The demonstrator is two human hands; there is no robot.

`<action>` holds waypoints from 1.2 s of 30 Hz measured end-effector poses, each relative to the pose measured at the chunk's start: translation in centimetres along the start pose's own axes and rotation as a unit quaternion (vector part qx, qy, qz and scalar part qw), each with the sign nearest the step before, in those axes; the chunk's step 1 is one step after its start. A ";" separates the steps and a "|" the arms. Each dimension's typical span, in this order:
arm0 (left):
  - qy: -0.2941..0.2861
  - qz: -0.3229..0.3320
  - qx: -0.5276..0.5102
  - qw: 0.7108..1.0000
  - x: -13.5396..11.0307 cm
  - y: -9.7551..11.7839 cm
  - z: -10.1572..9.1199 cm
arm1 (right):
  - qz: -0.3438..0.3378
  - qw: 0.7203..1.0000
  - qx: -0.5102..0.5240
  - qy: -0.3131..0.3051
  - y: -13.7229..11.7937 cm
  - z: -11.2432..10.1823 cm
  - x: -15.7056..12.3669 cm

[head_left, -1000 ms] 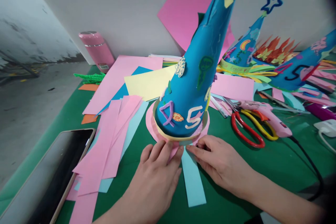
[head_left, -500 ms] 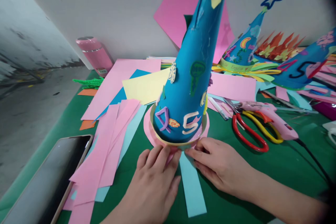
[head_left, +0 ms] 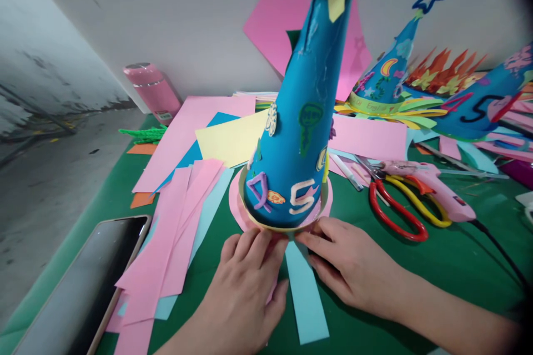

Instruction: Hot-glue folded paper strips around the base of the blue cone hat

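Note:
A tall blue paper cone hat (head_left: 297, 138) with stickers and a yellow fringe top stands on a pink paper disc (head_left: 235, 199) on the green mat. My left hand (head_left: 245, 285) lies flat with its fingertips pressing the disc's near edge, over a pink strip. My right hand (head_left: 350, 263) has its fingers stretched out, pressing the top end of a light blue paper strip (head_left: 306, 297) against the brim. Neither hand grips anything.
Pink and blue paper strips (head_left: 175, 233) lie left, beside a tablet (head_left: 79, 294). Red-and-yellow scissors (head_left: 395, 205) and a pink glue gun (head_left: 433, 191) with its cable lie right. Other decorated cones (head_left: 391, 77) stand behind. A pink bottle (head_left: 152, 91) stands by the wall.
The view shifted slightly and the cone stands more upright in frame. Both hands stay at the brim's near edge, barely moved.

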State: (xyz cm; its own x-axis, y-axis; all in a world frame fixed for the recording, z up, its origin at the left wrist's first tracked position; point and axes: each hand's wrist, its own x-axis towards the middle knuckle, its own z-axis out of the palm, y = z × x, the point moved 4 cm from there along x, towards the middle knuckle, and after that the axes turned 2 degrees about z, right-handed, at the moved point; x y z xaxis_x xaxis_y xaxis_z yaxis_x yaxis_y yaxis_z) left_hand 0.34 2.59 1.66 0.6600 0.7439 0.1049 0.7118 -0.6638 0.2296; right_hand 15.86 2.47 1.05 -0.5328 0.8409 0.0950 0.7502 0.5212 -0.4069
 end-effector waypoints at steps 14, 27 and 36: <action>-0.001 -0.008 -0.019 1.000 0.2 0.1 -0.1 | 0.004 0.999 -0.024 -0.034 -0.4 0.2 0.5; -0.010 -0.005 -0.008 1.000 -0.1 0.2 -0.1 | -0.002 1.000 -0.009 0.010 -0.2 -0.1 -0.3; -0.010 -0.007 -0.008 1.000 -0.1 0.3 -0.1 | 0.009 1.000 0.010 0.010 0.0 -0.2 -0.2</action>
State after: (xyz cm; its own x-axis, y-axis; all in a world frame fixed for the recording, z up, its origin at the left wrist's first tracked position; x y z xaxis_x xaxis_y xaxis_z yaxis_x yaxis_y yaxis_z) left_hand 0.48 2.36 1.79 0.6553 0.7510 0.0818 0.7167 -0.6523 0.2467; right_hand 16.02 2.30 1.21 -0.5111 0.8529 0.1065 0.7515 0.5035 -0.4263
